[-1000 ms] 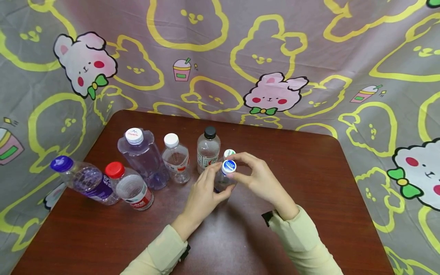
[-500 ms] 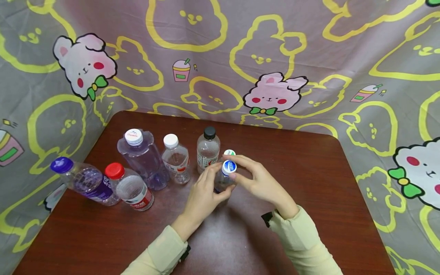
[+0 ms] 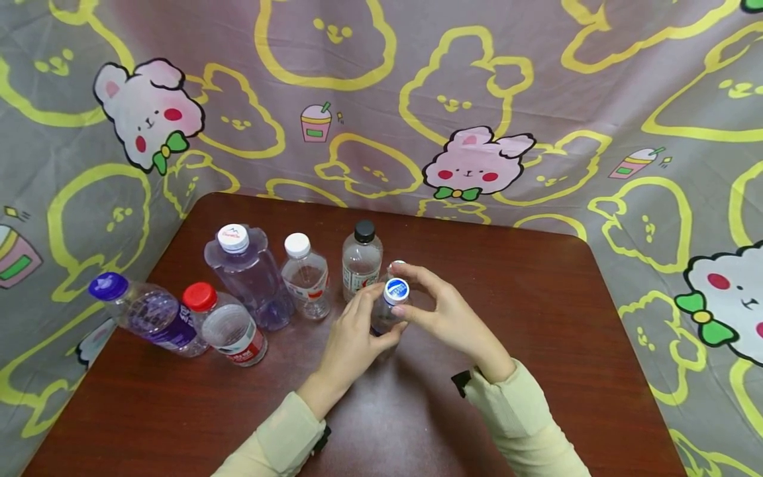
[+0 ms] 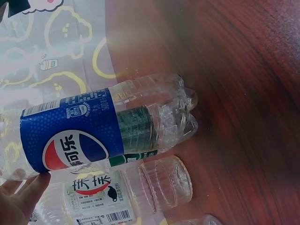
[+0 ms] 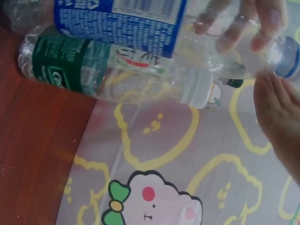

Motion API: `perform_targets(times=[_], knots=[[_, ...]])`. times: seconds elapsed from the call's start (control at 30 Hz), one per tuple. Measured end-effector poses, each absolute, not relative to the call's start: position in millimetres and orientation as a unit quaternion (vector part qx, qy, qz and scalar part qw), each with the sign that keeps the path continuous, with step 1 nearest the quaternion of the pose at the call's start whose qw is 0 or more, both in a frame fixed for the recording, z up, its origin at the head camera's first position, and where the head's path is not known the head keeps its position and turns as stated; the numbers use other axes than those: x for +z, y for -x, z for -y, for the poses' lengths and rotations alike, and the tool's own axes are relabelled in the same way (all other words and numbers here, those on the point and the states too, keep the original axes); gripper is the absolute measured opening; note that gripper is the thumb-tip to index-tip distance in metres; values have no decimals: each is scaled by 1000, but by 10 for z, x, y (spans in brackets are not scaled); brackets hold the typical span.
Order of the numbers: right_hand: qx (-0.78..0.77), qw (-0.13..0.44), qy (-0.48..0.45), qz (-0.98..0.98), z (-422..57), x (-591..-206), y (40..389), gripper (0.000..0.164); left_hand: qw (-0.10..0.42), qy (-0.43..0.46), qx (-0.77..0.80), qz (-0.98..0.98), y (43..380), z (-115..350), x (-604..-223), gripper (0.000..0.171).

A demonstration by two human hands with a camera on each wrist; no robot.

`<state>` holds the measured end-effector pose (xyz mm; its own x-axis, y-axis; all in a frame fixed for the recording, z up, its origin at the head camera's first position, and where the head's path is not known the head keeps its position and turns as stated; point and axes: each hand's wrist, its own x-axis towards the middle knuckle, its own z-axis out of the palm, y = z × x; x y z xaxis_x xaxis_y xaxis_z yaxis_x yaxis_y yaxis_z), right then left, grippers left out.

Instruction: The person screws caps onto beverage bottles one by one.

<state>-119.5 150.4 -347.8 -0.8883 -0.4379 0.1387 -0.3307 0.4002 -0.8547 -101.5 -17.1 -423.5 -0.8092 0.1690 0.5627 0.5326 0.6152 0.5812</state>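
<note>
A clear plastic cola bottle [image 4: 70,131] with a blue label stands upright near the middle of the table, topped by a blue cap [image 3: 396,290]. My left hand [image 3: 356,331] grips its upper body, fingers on the far side and thumb on the near side. Above it, my right hand [image 3: 444,308] has thumb and index finger on either side of the cap, fingertips right at its edge. Just behind stands a green-labelled bottle [image 5: 65,61] with a white cap, mostly hidden by the right hand in the head view.
A black-capped bottle [image 3: 360,258] stands close to the left hand's fingertips. Further left are a white-capped bottle [image 3: 306,281], a large purplish bottle [image 3: 250,278], a red-capped bottle [image 3: 229,328] and a purple-capped bottle [image 3: 152,315]. A patterned cloth [image 3: 369,66] hangs behind the table [image 3: 524,298].
The print on the blue cap sits at a different angle in each frame. My right index finger has shifted slightly, covering more of the white cap behind. My left hand keeps its place.
</note>
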Motion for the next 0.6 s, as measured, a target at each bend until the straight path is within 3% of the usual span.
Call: perform_targets(times=[0.13, 0.33, 0.6], knots=[[-501, 76, 264, -820, -1533, -3455, 1185, 48, 232, 203, -391, 867, 1013, 174, -4239, 60], [-521, 79, 240, -815, -1552, -3449, 1177, 41, 234, 197, -380, 873, 1016, 181, -4246, 60], [-512, 28, 181, -839, -1487, -3507, 1202, 36, 239, 202, -380, 870, 1017, 183, -4251, 60]])
